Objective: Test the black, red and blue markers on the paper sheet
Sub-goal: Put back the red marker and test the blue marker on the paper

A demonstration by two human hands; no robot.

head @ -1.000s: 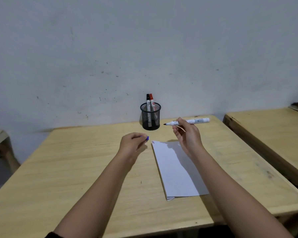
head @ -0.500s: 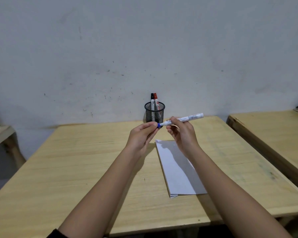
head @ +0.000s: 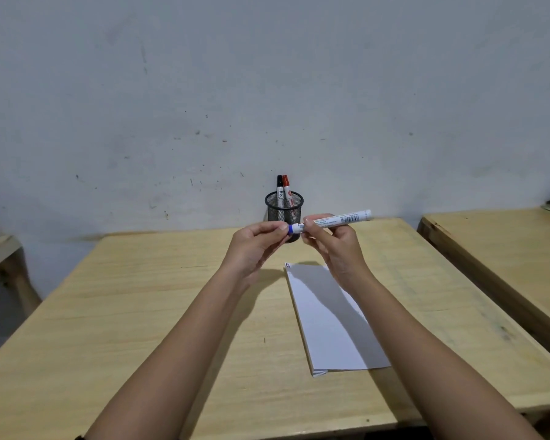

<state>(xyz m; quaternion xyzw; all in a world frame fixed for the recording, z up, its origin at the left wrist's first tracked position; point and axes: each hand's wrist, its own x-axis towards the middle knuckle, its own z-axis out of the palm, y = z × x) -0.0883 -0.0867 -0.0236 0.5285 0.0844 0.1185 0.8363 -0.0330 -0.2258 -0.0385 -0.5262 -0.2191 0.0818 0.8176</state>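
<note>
Above the paper sheet (head: pixel 331 315), blue marker (head: pixel 334 221) pinched in right hand (head: pixel 334 246), its cap end buried in closed left hand (head: pixel 254 246).

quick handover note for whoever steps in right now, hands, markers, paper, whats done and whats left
Left hand: fingers closed on the blue cap end of the blue marker.
Right hand: gripping the same marker's white barrel, held level above the table.
Black marker and red marker: upright in the mesh cup at the table's far edge, caps on.
Paper sheet: lies flat under the right forearm; small marks at its far corner, too small to read.
Done: cannot confirm which markers are tested.
Left: probably return blue to the cup.
</note>
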